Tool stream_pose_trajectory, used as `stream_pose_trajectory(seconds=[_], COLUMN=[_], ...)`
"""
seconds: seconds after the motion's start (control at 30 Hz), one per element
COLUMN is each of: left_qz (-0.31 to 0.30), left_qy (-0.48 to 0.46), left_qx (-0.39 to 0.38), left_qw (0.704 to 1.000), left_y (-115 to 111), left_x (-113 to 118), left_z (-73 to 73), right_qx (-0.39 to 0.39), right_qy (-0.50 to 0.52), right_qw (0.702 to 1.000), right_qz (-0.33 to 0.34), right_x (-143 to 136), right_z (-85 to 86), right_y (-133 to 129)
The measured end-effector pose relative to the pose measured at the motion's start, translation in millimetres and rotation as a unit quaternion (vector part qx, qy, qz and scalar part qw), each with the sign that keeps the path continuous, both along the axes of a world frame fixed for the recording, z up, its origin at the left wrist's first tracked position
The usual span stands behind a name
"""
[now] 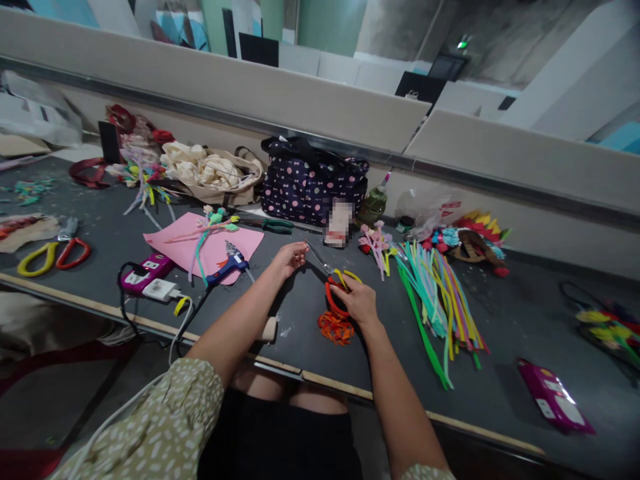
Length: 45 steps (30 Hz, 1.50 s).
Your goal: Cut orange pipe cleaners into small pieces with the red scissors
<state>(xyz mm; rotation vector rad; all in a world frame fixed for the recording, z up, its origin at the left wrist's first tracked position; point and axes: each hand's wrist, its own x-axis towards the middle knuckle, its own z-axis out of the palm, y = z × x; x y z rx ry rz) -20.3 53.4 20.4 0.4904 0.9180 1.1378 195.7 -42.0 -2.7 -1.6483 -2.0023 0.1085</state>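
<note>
Scissors with one red and one yellow handle loop (336, 293) are in my right hand (361, 301), its fingers wrapped around the loops. The blades point up and left, toward my left hand (291, 259). My left hand's fingertips are pinched together near the blade tips; what they hold, if anything, is too small to make out. Just below the scissors lies a small pile of orange-red pieces (336, 329) on the dark table (305, 353). A beige roll (268, 329) lies partly behind my left forearm.
Pink sheet (247, 245) with a blue glue gun (227, 268) and a purple power strip (150, 272) are left. A dotted bag (313, 180) stands behind. Colourful pipe cleaners (435, 300) and a purple packet (554, 397) lie right. Another pair of scissors (55, 257) is far left.
</note>
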Motion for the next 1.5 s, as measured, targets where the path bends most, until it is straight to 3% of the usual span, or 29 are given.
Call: stream_pose_trajectory(seconds=[0.23,0.5,0.83,1.5], left_qz=[0.01,0.067,0.121,0.073], left_qy=[0.012,0.067,0.087,0.115], left_qx=[-0.002,0.033,0.07,0.047], left_qw=[1.0,0.995,0.986,0.99], left_y=[1,3,3,2], left_x=[-1,-2,-3,-1], left_z=[0.4,-2.2,-0.6,-0.9], right_qx=[-0.008,0.0,-0.011,-0.054], right_qy=[-0.049,-0.106,-0.137,-0.062], right_qw=[0.997,0.994,0.989,0.993], right_qz=[-0.062,-0.033,-0.059,-0.084], right_x=[2,-3,3,5], right_z=[-0.7,7.2,6.5,16.4], right_y=[1,-4,-3,-6])
